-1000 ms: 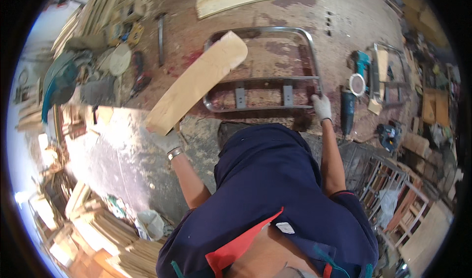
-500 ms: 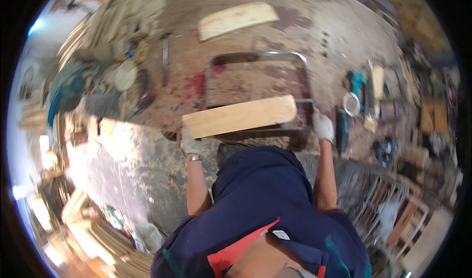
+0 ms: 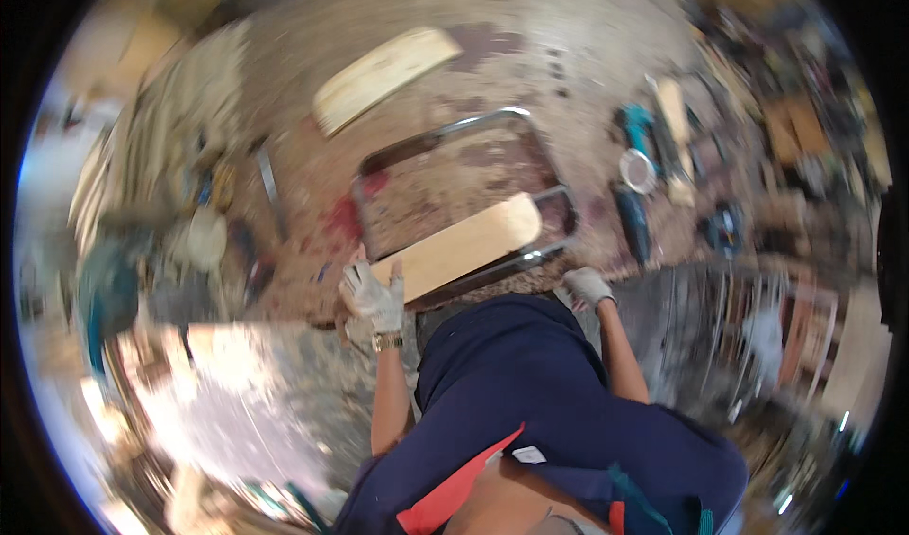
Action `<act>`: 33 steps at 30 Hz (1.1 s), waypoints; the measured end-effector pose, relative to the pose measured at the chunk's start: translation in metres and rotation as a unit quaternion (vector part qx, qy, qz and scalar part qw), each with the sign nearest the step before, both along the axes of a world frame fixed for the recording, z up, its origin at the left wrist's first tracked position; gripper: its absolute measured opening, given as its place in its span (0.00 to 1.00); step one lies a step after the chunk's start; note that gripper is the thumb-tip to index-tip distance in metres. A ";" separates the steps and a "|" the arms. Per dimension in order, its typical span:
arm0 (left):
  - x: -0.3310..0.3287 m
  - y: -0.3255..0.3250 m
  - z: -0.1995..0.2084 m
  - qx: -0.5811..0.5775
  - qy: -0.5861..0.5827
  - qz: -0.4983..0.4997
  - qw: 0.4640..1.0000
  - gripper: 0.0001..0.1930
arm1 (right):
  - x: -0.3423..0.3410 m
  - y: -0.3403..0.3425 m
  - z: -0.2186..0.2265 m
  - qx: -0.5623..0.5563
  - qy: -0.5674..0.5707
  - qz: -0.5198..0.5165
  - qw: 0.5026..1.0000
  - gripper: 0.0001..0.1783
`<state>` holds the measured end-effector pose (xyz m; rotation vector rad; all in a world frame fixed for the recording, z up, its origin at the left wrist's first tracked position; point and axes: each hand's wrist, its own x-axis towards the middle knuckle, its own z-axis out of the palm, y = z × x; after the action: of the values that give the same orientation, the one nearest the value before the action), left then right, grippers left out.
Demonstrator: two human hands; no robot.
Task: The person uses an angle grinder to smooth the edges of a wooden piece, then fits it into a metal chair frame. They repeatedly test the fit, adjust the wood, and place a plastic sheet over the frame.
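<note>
A metal frame [image 3: 367,227] with rounded corners lies on the workbench, and a pale wooden slat [image 3: 464,244] with one rounded end rests slanting across its near side. My left hand [image 3: 376,300], in a whitish glove, is at the left end of the slat. Its fingers are spread and the thumb is beside the wood; whether it bears on the slat or the frame is unclear. My right hand [image 3: 588,287], also gloved, is at the bench's near edge, a little off the frame's near right corner. Its fingers are blurred and partly hidden.
A second, curved wooden slat [image 3: 383,76] lies beyond the frame. On the right are a teal and black power tool [image 3: 636,147], a dark cylindrical tool [image 3: 632,224] and a wooden strip [image 3: 674,123]. A metal bar [image 3: 270,189] lies to the left, near cluttered tools.
The view has turned, so the bench looks tilted. My right hand has come off the frame's right side toward me. My left hand's fingers have spread at the slat's end.
</note>
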<state>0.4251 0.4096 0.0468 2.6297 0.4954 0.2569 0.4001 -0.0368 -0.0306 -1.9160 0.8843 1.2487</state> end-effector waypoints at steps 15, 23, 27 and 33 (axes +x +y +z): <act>0.030 -0.049 -0.046 0.175 0.033 -0.454 0.873 0.58 | -0.072 0.170 -0.250 0.103 -0.370 -0.402 0.831 0.20; 0.030 -0.047 -0.057 0.206 0.018 -0.458 0.865 0.58 | -0.042 0.221 -0.206 0.148 -0.355 -0.449 0.806 0.20; 0.029 -0.048 -0.055 0.224 0.026 -0.453 0.862 0.57 | -0.041 0.229 -0.197 0.163 -0.354 -0.440 0.809 0.20; 0.028 -0.048 -0.057 0.244 0.027 -0.447 0.860 0.57 | -0.047 0.230 -0.186 0.171 -0.351 -0.405 0.827 0.19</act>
<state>0.4535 0.3617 -0.0104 3.0125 -0.9087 -0.0059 0.3534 0.1928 -0.2167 -1.2863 0.8356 0.1311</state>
